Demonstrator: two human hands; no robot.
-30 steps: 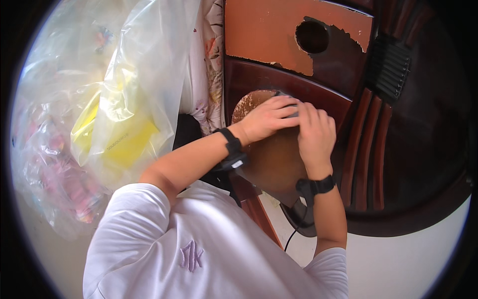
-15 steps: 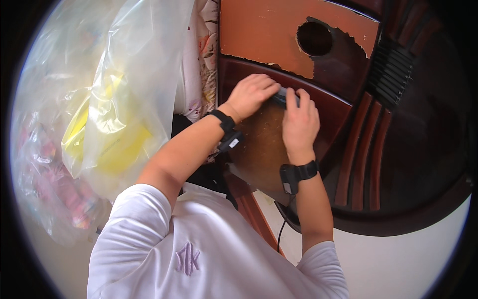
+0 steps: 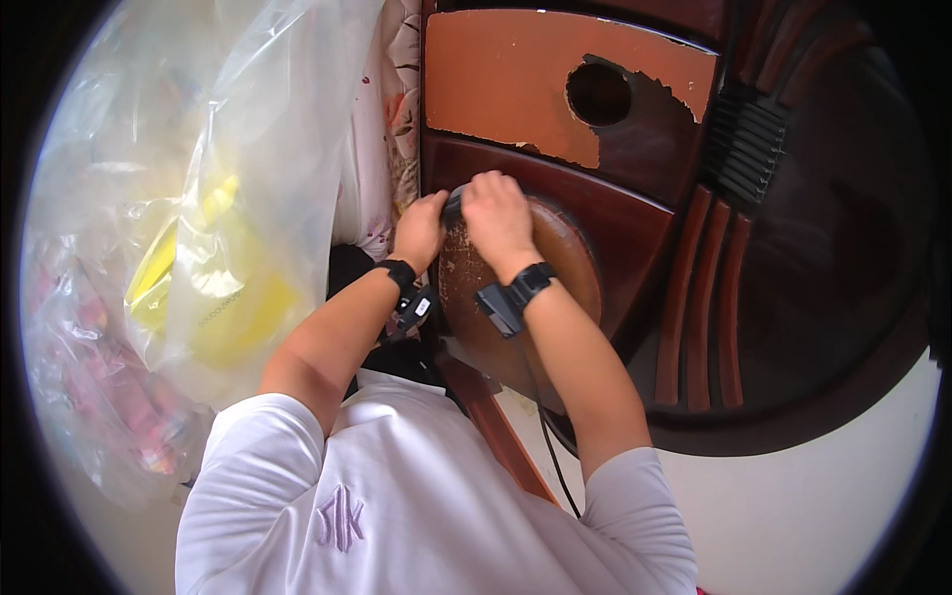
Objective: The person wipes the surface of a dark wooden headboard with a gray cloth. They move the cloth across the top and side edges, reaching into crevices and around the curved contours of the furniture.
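Both hands are together at the far left edge of a round brown panel (image 3: pixel 567 268), whose surface is worn and scratched. Between them is a small dark grey object (image 3: pixel 453 204), mostly covered by fingers; its kind cannot be made out. My left hand (image 3: pixel 421 230) is closed on its left side. From the right, my right hand (image 3: pixel 498 220) grips it with bent fingers. Black straps with small dark devices sit on both wrists. Behind the hands stands glossy dark red-brown furniture (image 3: pixel 620 223), with an orange peeling panel (image 3: pixel 496 74) and a dark round patch (image 3: pixel 598 94).
A large clear plastic bag (image 3: pixel 278 109) with something yellow (image 3: pixel 233 307) inside fills the left. Floral padded fabric (image 3: pixel 402 129) runs along the furniture's left side. Raised red-brown strips (image 3: pixel 699 307) curve down the dark furniture at right. A black cable (image 3: pixel 555 461) hangs below my right wrist.
Both hands have moved left around the round panel's edge with the dark grey object between them. More of the panel's right side shows. The view has shifted slightly.
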